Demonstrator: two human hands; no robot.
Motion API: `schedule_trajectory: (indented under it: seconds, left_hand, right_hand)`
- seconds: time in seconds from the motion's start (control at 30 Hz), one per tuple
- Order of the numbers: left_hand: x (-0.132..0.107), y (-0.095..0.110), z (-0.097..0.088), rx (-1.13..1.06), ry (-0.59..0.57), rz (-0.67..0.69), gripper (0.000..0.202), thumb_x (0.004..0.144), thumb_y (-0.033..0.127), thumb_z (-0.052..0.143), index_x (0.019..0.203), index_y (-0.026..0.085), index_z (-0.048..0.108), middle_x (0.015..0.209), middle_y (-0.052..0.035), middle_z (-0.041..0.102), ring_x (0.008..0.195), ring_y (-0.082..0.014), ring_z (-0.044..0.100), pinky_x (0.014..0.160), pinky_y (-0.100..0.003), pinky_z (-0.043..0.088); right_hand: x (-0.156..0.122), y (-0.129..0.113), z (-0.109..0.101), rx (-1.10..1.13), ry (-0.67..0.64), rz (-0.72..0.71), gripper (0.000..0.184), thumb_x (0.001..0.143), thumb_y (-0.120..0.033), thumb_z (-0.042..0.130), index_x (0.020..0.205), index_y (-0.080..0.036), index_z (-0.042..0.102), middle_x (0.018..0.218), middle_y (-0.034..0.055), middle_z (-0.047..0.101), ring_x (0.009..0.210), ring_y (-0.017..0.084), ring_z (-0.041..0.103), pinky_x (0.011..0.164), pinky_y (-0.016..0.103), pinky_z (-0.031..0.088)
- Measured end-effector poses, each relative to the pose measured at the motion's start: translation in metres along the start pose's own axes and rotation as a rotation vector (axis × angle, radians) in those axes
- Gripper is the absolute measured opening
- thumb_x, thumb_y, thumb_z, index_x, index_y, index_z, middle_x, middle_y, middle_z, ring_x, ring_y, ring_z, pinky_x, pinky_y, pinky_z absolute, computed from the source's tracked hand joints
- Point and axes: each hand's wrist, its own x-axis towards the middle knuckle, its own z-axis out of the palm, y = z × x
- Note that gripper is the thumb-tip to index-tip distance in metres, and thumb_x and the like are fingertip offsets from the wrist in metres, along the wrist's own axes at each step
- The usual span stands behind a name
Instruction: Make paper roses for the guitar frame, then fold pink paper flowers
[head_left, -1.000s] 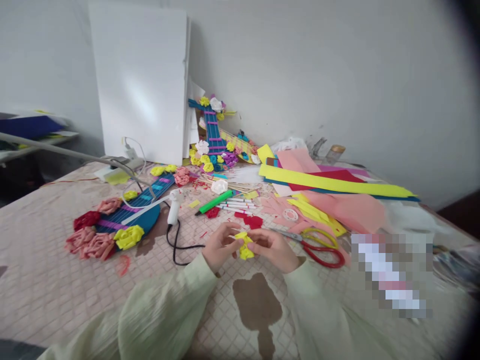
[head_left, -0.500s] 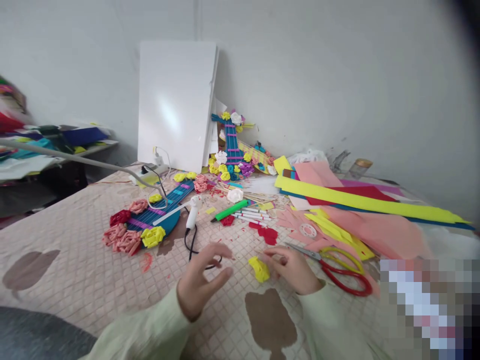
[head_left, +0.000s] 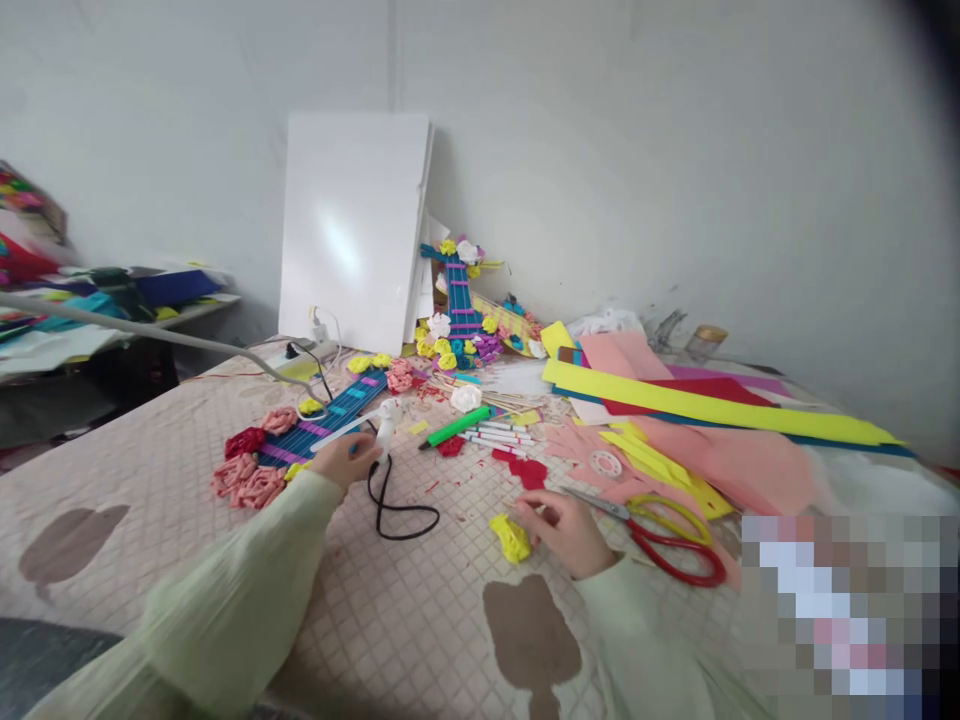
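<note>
My left hand (head_left: 343,461) has reached out to the white glue gun (head_left: 385,428) lying on the cloth, and its fingers curl round the gun's handle. A black cord (head_left: 397,505) loops back from the gun. My right hand (head_left: 564,528) rests on the table with curled fingers, pinching the edge of a small yellow paper flower (head_left: 511,536). Just left of the gun lies a blue guitar-shaped craft (head_left: 322,428) trimmed with pink, red and yellow paper roses.
Red-and-yellow scissors (head_left: 660,532) lie right of my right hand. Markers (head_left: 496,433), a green highlighter (head_left: 459,425) and red scraps sit behind. Coloured paper sheets (head_left: 705,405) pile at the right. A white board (head_left: 352,230) leans on the wall beside another flowered craft (head_left: 459,300).
My left hand let go of the yellow flower, swung left and forward, and closed on the glue gun. My right hand lowered the flower to the table.
</note>
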Motion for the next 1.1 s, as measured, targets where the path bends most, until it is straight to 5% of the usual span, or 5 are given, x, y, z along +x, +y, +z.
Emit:
schedule_trajectory:
  seconds: [0.27,0.53,0.7,0.83,1.1]
  left_hand:
    - [0.031,0.018,0.023,0.384,-0.061,0.025,0.027,0.079,0.037,0.048,0.07,0.012,0.054,0.066,-0.0009,0.056,0.063,-0.0133,0.054,0.061,-0.028,0.041]
    - [-0.042,0.064,0.022,0.416,0.004,0.261,0.034,0.076,0.049,0.039,0.084,0.019,0.053,0.068,-0.0035,0.061,0.065,-0.0193,0.059,0.056,-0.024,0.035]
    - [-0.077,0.102,0.046,0.381,0.013,0.338,0.033,0.072,0.047,0.047,0.085,0.018,0.058,0.064,-0.0061,0.063,0.061,-0.0215,0.059,0.053,-0.025,0.035]
    - [-0.093,0.113,0.066,0.205,-0.028,0.429,0.022,0.068,0.028,0.054,0.086,0.017,0.061,0.067,-0.0085,0.065,0.06,-0.0225,0.059,0.052,-0.026,0.035]
    - [-0.085,0.094,0.039,-0.068,-0.043,0.441,0.03,0.074,0.034,0.05,0.097,0.016,0.06,0.059,-0.0031,0.061,0.047,-0.0123,0.052,0.051,-0.023,0.04]
  right_hand:
    - [0.002,0.004,0.002,0.039,0.03,-0.109,0.023,0.075,-0.036,0.052,0.075,-0.017,0.065,0.063,0.0039,0.064,0.045,0.014,0.054,0.044,0.024,0.042]
    - [-0.001,-0.023,0.004,0.036,0.003,-0.188,0.023,0.078,-0.035,0.05,0.078,-0.019,0.067,0.07,0.0046,0.066,0.058,0.016,0.056,0.054,0.026,0.043]
    - [-0.006,-0.058,0.02,0.263,-0.067,-0.294,0.033,0.082,-0.036,0.046,0.11,-0.02,0.054,0.094,0.006,0.061,0.081,0.018,0.057,0.069,0.028,0.045]
    - [-0.01,-0.064,0.031,0.491,-0.132,-0.211,0.029,0.082,-0.039,0.046,0.1,-0.019,0.056,0.087,0.0034,0.061,0.081,0.017,0.056,0.075,0.028,0.044]
    - [0.004,-0.05,0.009,0.907,0.215,0.006,0.017,0.07,-0.033,0.059,0.077,-0.018,0.057,0.076,0.0016,0.061,0.076,0.016,0.056,0.07,0.026,0.045]
